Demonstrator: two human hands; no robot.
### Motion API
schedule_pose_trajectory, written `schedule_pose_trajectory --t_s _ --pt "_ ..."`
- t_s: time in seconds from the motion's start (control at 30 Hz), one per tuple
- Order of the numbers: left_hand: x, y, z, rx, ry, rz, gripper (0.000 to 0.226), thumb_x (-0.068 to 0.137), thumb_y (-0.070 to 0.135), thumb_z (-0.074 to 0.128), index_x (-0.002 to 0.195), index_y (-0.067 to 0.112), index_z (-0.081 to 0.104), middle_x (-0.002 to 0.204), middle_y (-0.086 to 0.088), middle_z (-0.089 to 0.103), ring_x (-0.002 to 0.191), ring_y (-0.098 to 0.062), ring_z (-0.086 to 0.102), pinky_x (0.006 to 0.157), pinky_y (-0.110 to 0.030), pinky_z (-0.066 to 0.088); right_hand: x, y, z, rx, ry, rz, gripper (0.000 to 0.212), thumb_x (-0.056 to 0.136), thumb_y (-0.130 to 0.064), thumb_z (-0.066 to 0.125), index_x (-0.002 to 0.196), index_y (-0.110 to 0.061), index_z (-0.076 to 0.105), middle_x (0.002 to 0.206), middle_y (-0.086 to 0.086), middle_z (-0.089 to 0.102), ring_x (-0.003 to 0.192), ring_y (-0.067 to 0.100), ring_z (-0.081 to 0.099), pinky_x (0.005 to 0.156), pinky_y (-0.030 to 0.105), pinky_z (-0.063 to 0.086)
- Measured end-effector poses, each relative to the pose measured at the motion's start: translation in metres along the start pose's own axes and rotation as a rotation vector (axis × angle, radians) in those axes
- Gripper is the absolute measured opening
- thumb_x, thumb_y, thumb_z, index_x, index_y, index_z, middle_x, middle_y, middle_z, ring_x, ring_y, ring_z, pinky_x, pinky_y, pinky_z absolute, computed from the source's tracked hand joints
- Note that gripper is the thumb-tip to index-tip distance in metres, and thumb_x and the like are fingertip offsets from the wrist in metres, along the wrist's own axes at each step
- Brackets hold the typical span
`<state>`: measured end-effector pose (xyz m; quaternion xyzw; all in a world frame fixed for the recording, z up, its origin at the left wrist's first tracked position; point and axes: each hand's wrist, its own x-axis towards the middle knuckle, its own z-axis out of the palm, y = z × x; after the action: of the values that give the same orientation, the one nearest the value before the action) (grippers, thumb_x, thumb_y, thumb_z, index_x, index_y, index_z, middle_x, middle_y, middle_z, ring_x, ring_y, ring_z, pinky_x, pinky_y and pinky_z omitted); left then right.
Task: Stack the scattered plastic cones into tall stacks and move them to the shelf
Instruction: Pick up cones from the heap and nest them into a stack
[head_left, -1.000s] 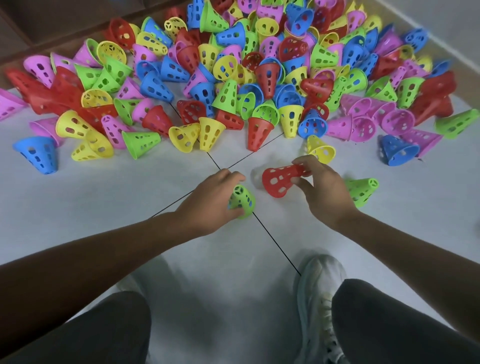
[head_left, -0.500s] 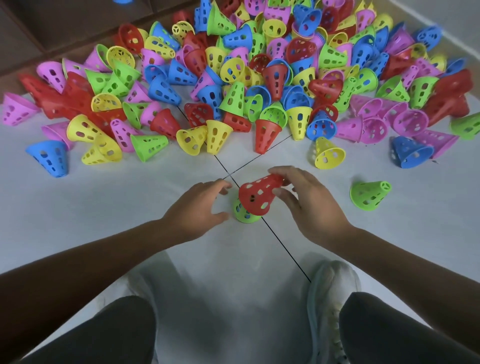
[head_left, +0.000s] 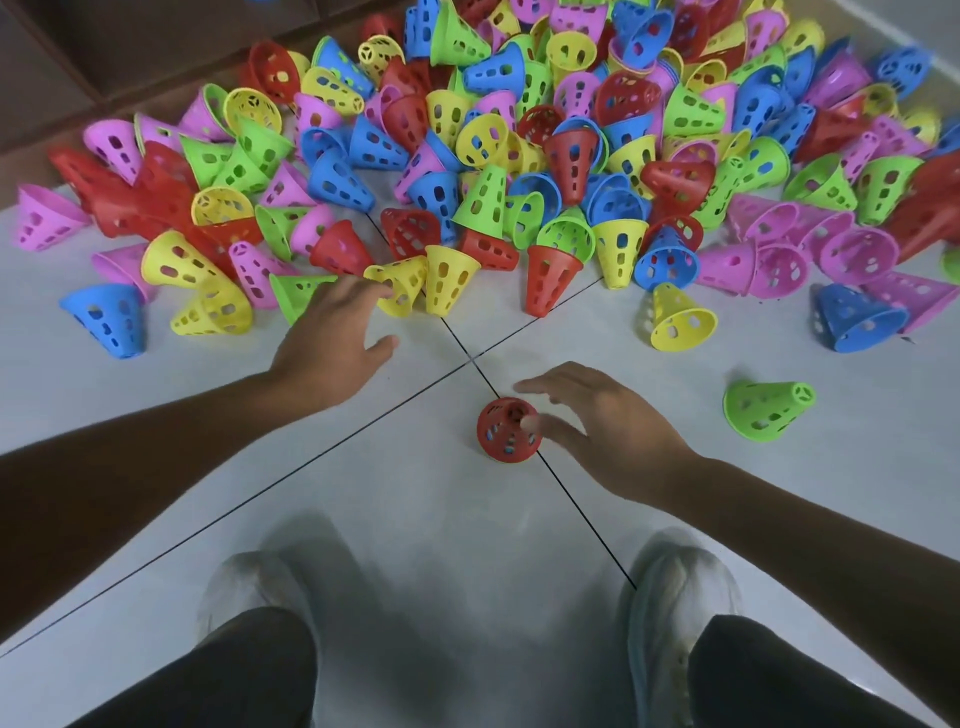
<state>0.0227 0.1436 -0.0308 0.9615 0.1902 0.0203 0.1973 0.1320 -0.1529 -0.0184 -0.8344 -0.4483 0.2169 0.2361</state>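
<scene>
A red perforated plastic cone (head_left: 508, 430) stands upright on the smooth white tile floor (head_left: 156, 395), the right hand (head_left: 605, 426) spread loosely beside it, thumb touching its side. The left hand (head_left: 335, 338), fingers extended and empty, reaches a yellow cone (head_left: 397, 283) at the edge of the colourful pile of cones (head_left: 519, 156).

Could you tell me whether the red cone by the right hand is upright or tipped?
Upright: the red cone stands rim-down on the floor, narrow top facing up.
</scene>
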Motion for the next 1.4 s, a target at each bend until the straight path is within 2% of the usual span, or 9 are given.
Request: schedule_pose_trajectory --t_s 0.1,0.3,0.53,0.67,0.87,1.0,1.1,1.27,1.4 --pt "0.003 -0.006 0.003 0.064 -0.024 0.033 0.064 0.088 0.024 0.073 0.146 0.019 0.047 0.146 -0.009 0.043 0.133 -0.033 0.040 0.105 -0.048 0.043 0.004 0.019 -0.012 0.025 0.107 0.078 0.049 0.096 -0.059 0.042 0.131 -0.029 0.060 0.122 -0.008 0.061 0.114 0.012 0.053 0.096 0.034 0.047" --pt "0.018 -0.005 0.005 0.119 -0.071 0.052 0.078 0.089 0.030 0.074 0.155 0.022 0.034 0.158 -0.010 0.028 0.138 -0.032 0.034 0.107 -0.048 0.042 0.014 0.075 -0.044 -0.295 0.353 0.247 0.048 0.095 -0.045 0.056 0.133 -0.015 0.059 0.133 0.017 0.054 0.123 0.041 0.045 0.103 0.053 0.042" --pt "0.041 0.002 -0.001 0.151 -0.142 0.033 0.070 0.092 0.033 0.070 0.153 0.022 0.039 0.157 -0.010 0.031 0.144 -0.032 0.028 0.108 -0.051 0.039 0.017 0.100 -0.055 -0.203 0.173 0.505 0.058 0.098 -0.041 0.056 0.152 -0.028 0.036 0.156 0.020 0.027 0.140 0.044 0.027 0.113 0.054 0.030" --pt "0.045 -0.002 0.001 0.080 -0.113 0.008 0.057 0.088 0.028 0.075 0.138 0.017 0.051 0.135 -0.012 0.051 0.125 -0.033 0.047 0.100 -0.043 0.042 0.015 0.099 -0.045 -0.117 0.117 0.532 0.052 0.098 -0.037 0.059 0.146 -0.029 0.042 0.154 0.021 0.029 0.139 0.045 0.028 0.113 0.051 0.029" --pt "0.038 -0.004 0.005 0.072 -0.025 0.002 0.048 0.078 0.030 0.085 0.110 0.012 0.053 0.106 -0.010 0.062 0.103 -0.033 0.054 0.080 -0.038 0.042 0.007 0.091 -0.035 0.122 0.273 0.530 0.028 0.088 -0.038 0.072 0.114 -0.030 0.064 0.127 0.002 0.056 0.117 0.023 0.051 0.098 0.033 0.040" --pt "0.031 0.005 0.006 0.079 -0.058 -0.069 0.050 0.081 0.025 0.082 0.111 0.008 0.046 0.088 -0.004 0.053 0.095 -0.034 0.051 0.072 -0.036 0.033 0.002 0.081 -0.028 0.227 0.323 0.586 0.016 0.087 -0.031 0.075 0.097 -0.027 0.063 0.114 0.001 0.058 0.094 0.020 0.053 0.080 0.027 0.036" --pt "0.026 0.005 0.006 0.052 -0.146 -0.154 0.053 0.083 0.033 0.079 0.115 0.011 0.042 0.092 -0.007 0.056 0.093 -0.034 0.053 0.069 -0.038 0.038 0.000 0.078 -0.023 0.275 0.344 0.648 0.020 0.089 -0.031 0.073 0.100 -0.026 0.056 0.110 0.004 0.059 0.091 0.025 0.055 0.072 0.029 0.036" --pt "0.011 0.017 0.004 -0.330 -0.167 -0.324 0.055 0.080 0.043 0.081 0.118 0.022 0.046 0.102 -0.002 0.064 0.086 -0.022 0.064 0.074 -0.037 0.052 -0.002 0.074 -0.021 0.340 0.338 0.753 0.050 0.094 -0.043 0.063 0.133 -0.021 0.039 0.118 0.001 0.050 0.101 0.032 0.058 0.074 0.032 0.041" --pt "-0.004 0.053 0.002 -0.747 -0.210 -0.405 0.070 0.064 0.049 0.084 0.123 0.026 0.052 0.111 0.000 0.068 0.094 -0.018 0.070 0.086 -0.036 0.054 -0.007 0.071 -0.019 0.313 0.270 0.763 0.058 0.095 -0.042 0.062 0.141 -0.019 0.035 0.118 0.002 0.052 0.101 0.032 0.058 0.073 0.032 0.039"
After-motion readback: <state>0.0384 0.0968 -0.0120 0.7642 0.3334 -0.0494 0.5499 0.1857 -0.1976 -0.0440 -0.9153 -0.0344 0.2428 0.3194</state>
